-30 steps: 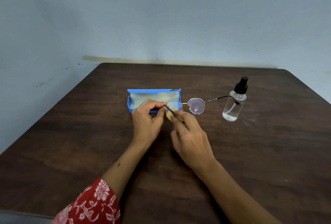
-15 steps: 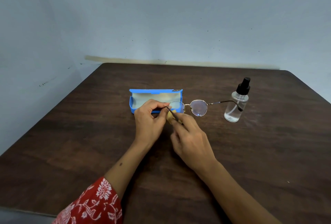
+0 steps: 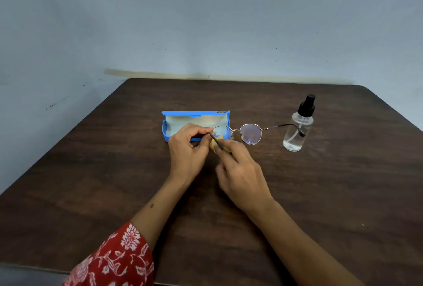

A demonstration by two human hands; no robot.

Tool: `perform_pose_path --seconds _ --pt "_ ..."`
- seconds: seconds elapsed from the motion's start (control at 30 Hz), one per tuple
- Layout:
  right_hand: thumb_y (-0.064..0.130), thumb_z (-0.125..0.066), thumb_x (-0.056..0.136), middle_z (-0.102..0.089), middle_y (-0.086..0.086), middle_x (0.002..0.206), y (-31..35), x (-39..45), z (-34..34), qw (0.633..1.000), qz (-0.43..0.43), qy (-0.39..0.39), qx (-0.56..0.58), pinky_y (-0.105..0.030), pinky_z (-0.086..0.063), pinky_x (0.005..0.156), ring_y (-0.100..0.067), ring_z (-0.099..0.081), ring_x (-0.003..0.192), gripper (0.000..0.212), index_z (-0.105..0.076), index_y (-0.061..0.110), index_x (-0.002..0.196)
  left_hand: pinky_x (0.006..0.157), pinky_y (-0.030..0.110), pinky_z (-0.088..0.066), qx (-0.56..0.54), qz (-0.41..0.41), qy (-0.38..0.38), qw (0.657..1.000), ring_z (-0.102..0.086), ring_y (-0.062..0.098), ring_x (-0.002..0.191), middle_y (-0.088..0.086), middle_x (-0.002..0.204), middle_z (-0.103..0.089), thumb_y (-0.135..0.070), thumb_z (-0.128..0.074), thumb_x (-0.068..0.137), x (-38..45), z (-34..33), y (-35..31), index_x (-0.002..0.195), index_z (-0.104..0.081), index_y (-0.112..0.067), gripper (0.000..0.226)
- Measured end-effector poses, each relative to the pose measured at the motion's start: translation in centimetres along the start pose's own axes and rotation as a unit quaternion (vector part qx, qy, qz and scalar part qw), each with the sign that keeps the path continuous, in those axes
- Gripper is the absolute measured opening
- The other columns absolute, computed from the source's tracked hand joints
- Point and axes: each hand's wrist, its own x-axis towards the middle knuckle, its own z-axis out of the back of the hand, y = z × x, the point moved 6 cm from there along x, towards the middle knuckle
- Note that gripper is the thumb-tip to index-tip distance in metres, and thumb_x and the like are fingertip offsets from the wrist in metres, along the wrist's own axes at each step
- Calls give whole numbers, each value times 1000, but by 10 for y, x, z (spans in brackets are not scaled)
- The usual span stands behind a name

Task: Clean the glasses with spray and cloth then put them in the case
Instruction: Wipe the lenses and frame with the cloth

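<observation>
The open blue case (image 3: 174, 128) waits on the counter (image 3: 91, 182). My left hand (image 3: 187, 148) pinches the glasses (image 3: 250, 134) at the hinge; my right hand (image 3: 240, 171) rubs what looks like a yellow cloth (image 3: 214, 142) on the left lens. I'm mid-wipe; the other lens, near the spray bottle (image 3: 297, 130), comes next.

Dark wooden surface (image 3: 320, 194) with two things standing on it

An open blue glasses case (image 3: 196, 115) with a pale lining rests on the surface just beyond the left hand (image 3: 187, 148). A clear spray bottle (image 3: 297, 130) with a black nozzle stands upright on the wood, well off to the right of the right hand (image 3: 242, 171) and a little farther away.
</observation>
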Motion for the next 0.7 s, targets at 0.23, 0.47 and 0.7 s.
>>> perform_pose_path --seconds 0.23,0.47,0.7 --pt "9 -44 78 -63 -15 111 -3 0 1 1000 -11 -4 -1 -25 -47 80 -22 -55 104 40 -66 -3 109 69 8 -47 4 1 -2 1000 -63 -3 77 -5 78 -69 1 -72 76 0 0 0 79 -73 -7 8" --pt "9 -44 79 -63 -17 109 -5 0 4 1000 -23 -14 0 -25 -46 84 -25 -58 103 37 -67 -5 104 71 15 -52 -2 5 -3 1000 -65 1 78 -6 78 -69 -1 -72 76 1 0 0 80 -73 -7 8" --pt "7 -44 78 -63 -17 109 -7 1 4 999 -37 -23 1 -26 -45 86 -23 -56 104 36 -66 -5 104 72 16 -53 2 -5 0 1000 -65 3 79 -6 78 -69 -2 -74 76 1 0 -1 80 -73 -8 7"
